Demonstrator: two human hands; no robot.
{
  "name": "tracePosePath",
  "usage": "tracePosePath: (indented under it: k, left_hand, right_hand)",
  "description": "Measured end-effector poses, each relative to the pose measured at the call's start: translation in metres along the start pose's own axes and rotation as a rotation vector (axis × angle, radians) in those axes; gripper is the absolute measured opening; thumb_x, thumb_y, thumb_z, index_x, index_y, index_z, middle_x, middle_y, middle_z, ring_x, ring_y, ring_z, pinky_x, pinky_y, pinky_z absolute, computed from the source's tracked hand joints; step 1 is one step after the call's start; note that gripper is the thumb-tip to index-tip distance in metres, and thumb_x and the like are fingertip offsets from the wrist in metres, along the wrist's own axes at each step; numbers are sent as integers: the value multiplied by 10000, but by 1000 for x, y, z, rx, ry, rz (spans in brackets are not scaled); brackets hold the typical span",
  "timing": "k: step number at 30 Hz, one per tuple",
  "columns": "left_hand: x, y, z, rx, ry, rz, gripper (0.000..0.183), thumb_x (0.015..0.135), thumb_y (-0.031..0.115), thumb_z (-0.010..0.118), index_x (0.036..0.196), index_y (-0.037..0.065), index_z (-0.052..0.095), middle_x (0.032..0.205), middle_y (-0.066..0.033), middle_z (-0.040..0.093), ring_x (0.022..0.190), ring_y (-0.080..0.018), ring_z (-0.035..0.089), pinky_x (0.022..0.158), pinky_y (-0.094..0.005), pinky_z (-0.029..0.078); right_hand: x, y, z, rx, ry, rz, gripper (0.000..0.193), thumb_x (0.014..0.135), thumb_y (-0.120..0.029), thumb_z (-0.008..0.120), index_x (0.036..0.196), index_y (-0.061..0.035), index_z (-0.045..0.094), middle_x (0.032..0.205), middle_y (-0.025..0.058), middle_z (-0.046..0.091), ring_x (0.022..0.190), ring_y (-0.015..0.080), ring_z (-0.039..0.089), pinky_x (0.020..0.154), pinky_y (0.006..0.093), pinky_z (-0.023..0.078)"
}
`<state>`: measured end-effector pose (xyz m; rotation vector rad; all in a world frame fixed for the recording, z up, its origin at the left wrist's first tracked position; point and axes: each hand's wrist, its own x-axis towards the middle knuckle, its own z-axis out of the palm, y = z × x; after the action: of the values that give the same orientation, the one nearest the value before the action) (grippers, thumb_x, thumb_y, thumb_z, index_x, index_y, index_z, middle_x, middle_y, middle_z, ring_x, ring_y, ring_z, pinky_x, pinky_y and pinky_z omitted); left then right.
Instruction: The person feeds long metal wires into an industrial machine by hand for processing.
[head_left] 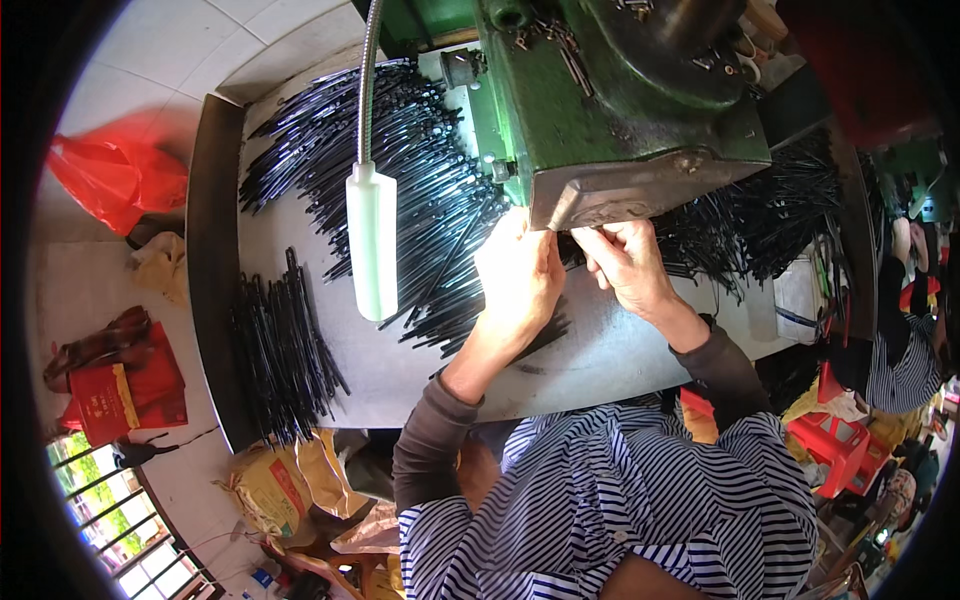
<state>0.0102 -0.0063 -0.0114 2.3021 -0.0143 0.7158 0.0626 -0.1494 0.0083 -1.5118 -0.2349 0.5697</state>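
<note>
My left hand (520,272) is raised to the front lower edge of a green machine (630,110), its fingers bent together and the tips partly hidden by the machine. Close beside it, my right hand (628,266) is closed in a pinch under the same edge. What either hand grips is too small or too hidden to make out. A large heap of thin black rods (400,190) spreads over the metal table (600,350) left of my hands. More black rods (770,220) lie in a pile to the right, partly behind the machine.
A lamp (372,240) on a bendable metal neck hangs left of my hands. Another bundle of black rods (285,350) lies by the table's raised left edge (212,270). Sacks (270,490) stand below the table. A person in stripes (900,365) is at far right.
</note>
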Motion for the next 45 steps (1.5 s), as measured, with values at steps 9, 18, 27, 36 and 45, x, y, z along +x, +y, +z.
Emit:
tracePosePath:
  k: [9,18,27,36,45]
  left_hand:
    - [12,18,-18,345,-245,172,119,703,74,585,817,41,571,653,-113,538,600,-253,564,490,-385,414]
    - [-16,-11,-102,-224,-311,-61,121,864,57,593,921,-30,655,721,-83,636,583,-137,585,556,-265,473]
    - [-103,-1,-109,238,-94,-348,67,721,-15,692,764,10,647,733,-102,588,715,-279,546,642,-369,453]
    - [-112,-5,-95,293,-57,-325,137,713,-36,660,819,26,599,855,-121,546,819,-305,504,728,-397,418]
    - [-122,-7,-92,281,14,-267,137,707,-40,659,806,25,589,849,-121,548,812,-306,500,736,-397,408]
  right_hand:
    - [2,1,-8,65,-38,73,186,930,-95,547,967,36,673,618,-32,545,447,15,429,374,173,323]
    - [-10,-14,4,-233,-300,-59,281,938,-164,502,750,-9,642,518,11,523,401,48,459,370,203,344]
    - [-43,9,-12,-214,-429,50,254,915,-132,526,762,18,663,511,-7,530,419,38,471,402,216,364]
    - [-43,9,9,5,-394,31,202,949,-87,468,838,33,588,711,35,583,582,71,571,494,234,446]
    - [-29,22,44,-810,-246,-601,121,774,-86,685,866,-18,646,718,99,568,583,249,574,555,343,454]
